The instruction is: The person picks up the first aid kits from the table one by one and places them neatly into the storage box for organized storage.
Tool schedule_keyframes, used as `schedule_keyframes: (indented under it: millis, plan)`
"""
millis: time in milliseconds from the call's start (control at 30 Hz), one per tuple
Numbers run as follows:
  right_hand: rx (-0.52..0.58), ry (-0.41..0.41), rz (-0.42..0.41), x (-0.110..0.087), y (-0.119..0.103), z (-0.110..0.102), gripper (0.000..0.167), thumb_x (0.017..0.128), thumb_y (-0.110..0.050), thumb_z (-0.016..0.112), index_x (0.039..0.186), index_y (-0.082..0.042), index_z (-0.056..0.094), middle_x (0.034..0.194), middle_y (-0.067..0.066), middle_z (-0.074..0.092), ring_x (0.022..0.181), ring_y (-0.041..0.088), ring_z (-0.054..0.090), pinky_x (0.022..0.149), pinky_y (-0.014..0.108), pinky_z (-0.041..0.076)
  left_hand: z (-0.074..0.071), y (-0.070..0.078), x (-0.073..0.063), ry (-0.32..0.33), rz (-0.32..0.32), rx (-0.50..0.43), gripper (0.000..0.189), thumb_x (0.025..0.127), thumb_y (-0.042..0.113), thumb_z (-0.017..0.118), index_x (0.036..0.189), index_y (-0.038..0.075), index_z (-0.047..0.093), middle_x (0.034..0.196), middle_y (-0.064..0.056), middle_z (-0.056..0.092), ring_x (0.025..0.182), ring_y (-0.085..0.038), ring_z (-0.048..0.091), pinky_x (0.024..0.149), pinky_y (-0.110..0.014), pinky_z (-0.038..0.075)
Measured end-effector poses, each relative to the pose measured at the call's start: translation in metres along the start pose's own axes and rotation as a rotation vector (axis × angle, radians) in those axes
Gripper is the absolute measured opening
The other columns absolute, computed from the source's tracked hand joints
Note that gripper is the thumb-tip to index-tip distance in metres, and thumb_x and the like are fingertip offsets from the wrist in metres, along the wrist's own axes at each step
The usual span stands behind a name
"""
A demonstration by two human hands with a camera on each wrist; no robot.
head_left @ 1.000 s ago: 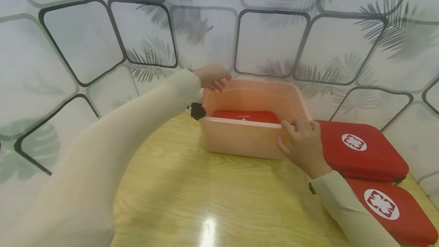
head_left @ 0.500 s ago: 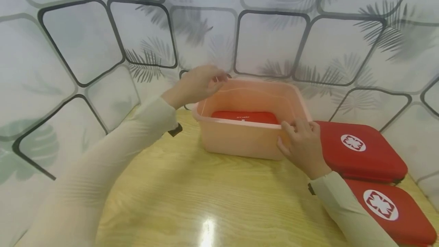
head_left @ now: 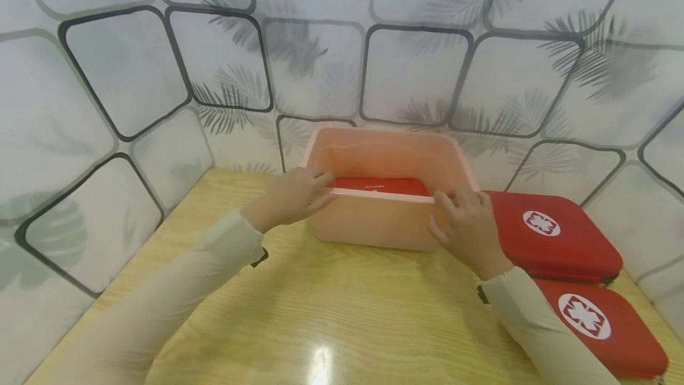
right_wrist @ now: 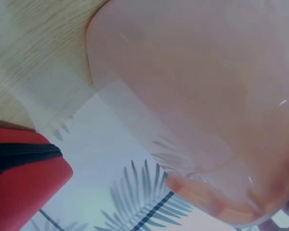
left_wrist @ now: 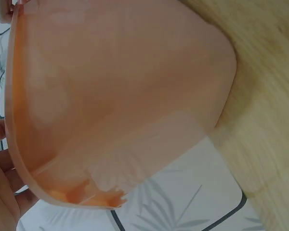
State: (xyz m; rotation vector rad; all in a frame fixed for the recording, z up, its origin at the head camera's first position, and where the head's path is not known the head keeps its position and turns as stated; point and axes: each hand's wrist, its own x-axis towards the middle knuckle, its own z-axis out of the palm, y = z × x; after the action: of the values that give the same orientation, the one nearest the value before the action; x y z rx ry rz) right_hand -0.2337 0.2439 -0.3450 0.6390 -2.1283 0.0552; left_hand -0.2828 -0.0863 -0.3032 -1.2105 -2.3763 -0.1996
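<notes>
A peach-pink plastic storage bin (head_left: 374, 218) stands on the wooden table against the patterned wall. Inside it lies a red case (head_left: 382, 185) with white lettering, its front part hidden by the bin's wall. At the front left corner, my left hand (head_left: 291, 195) holds the rim, fingers over the edge and thumb on the outer side. My right hand (head_left: 470, 227) grips the rim at the front right corner, with its thumb outside. The left wrist view shows the bin's wall (left_wrist: 120, 77) up close, fingers along its rim. Most of the right hand is out of the right wrist view.
Right of the bin lies a red first aid case (head_left: 550, 236) with a white round emblem. A second red first aid case (head_left: 604, 325) lies nearer, partly behind my right sleeve. The wooden table (head_left: 320, 302) extends in front; the wall (head_left: 315, 64) bounds the back and left.
My left hand has come from above the bin's back left corner down and toward me to its front left corner. My right hand has kept its hold on the rim.
</notes>
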Motion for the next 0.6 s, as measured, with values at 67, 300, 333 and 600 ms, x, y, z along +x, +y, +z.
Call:
schedule_keyframes:
  millis: [67, 300, 333, 600]
  plan:
    - [0.000, -0.004, -0.001, 0.001, -0.001, -0.001, 0.029, 0.075, -0.025, 0.057, 0.094, -0.004, 0.053, 0.079, 0.015, 0.052, 0.074, 0.032, 0.050, 0.068, 0.051, 0.039, 0.005, 0.002, -0.003, 0.003, 0.006, -0.005, 0.018, 0.093, 0.027, 0.056, 0.094, 0.008, 0.056, 0.079, -0.004, 0.056, 0.065, -0.019, 0.052, 0.063, -0.033, 0.045]
    - [0.014, 0.013, -0.011, 0.008, 0.001, -0.014, 0.033, 0.073, -0.023, 0.060, 0.096, 0.000, 0.055, 0.083, 0.017, 0.056, 0.073, 0.035, 0.054, 0.059, 0.050, 0.042, 0.017, 0.004, -0.006, 0.083, 0.031, 0.028, 0.013, 0.095, 0.020, 0.051, 0.093, 0.008, 0.049, 0.072, -0.006, 0.044, 0.061, -0.020, 0.039, 0.058, -0.033, 0.034]
    - [0.016, 0.011, -0.009, 0.010, 0.002, -0.017, 0.034, 0.072, -0.021, 0.062, 0.098, 0.000, 0.056, 0.084, 0.017, 0.057, 0.072, 0.035, 0.054, 0.058, 0.049, 0.042, 0.018, 0.004, -0.006, 0.097, 0.031, 0.029, 0.012, 0.095, 0.019, 0.051, 0.093, 0.008, 0.049, 0.071, -0.006, 0.043, 0.061, -0.020, 0.038, 0.058, -0.033, 0.033]
    - [0.096, -0.066, 0.096, 0.008, 0.018, -0.054, 0.041, 0.073, -0.019, 0.063, 0.109, 0.001, 0.058, 0.094, 0.018, 0.059, 0.083, 0.035, 0.056, 0.069, 0.049, 0.047, 0.024, 0.006, -0.006, 0.146, 0.005, 0.012, 0.010, 0.095, 0.018, 0.051, 0.091, 0.008, 0.050, 0.071, -0.006, 0.043, 0.061, -0.021, 0.040, 0.058, -0.033, 0.033]
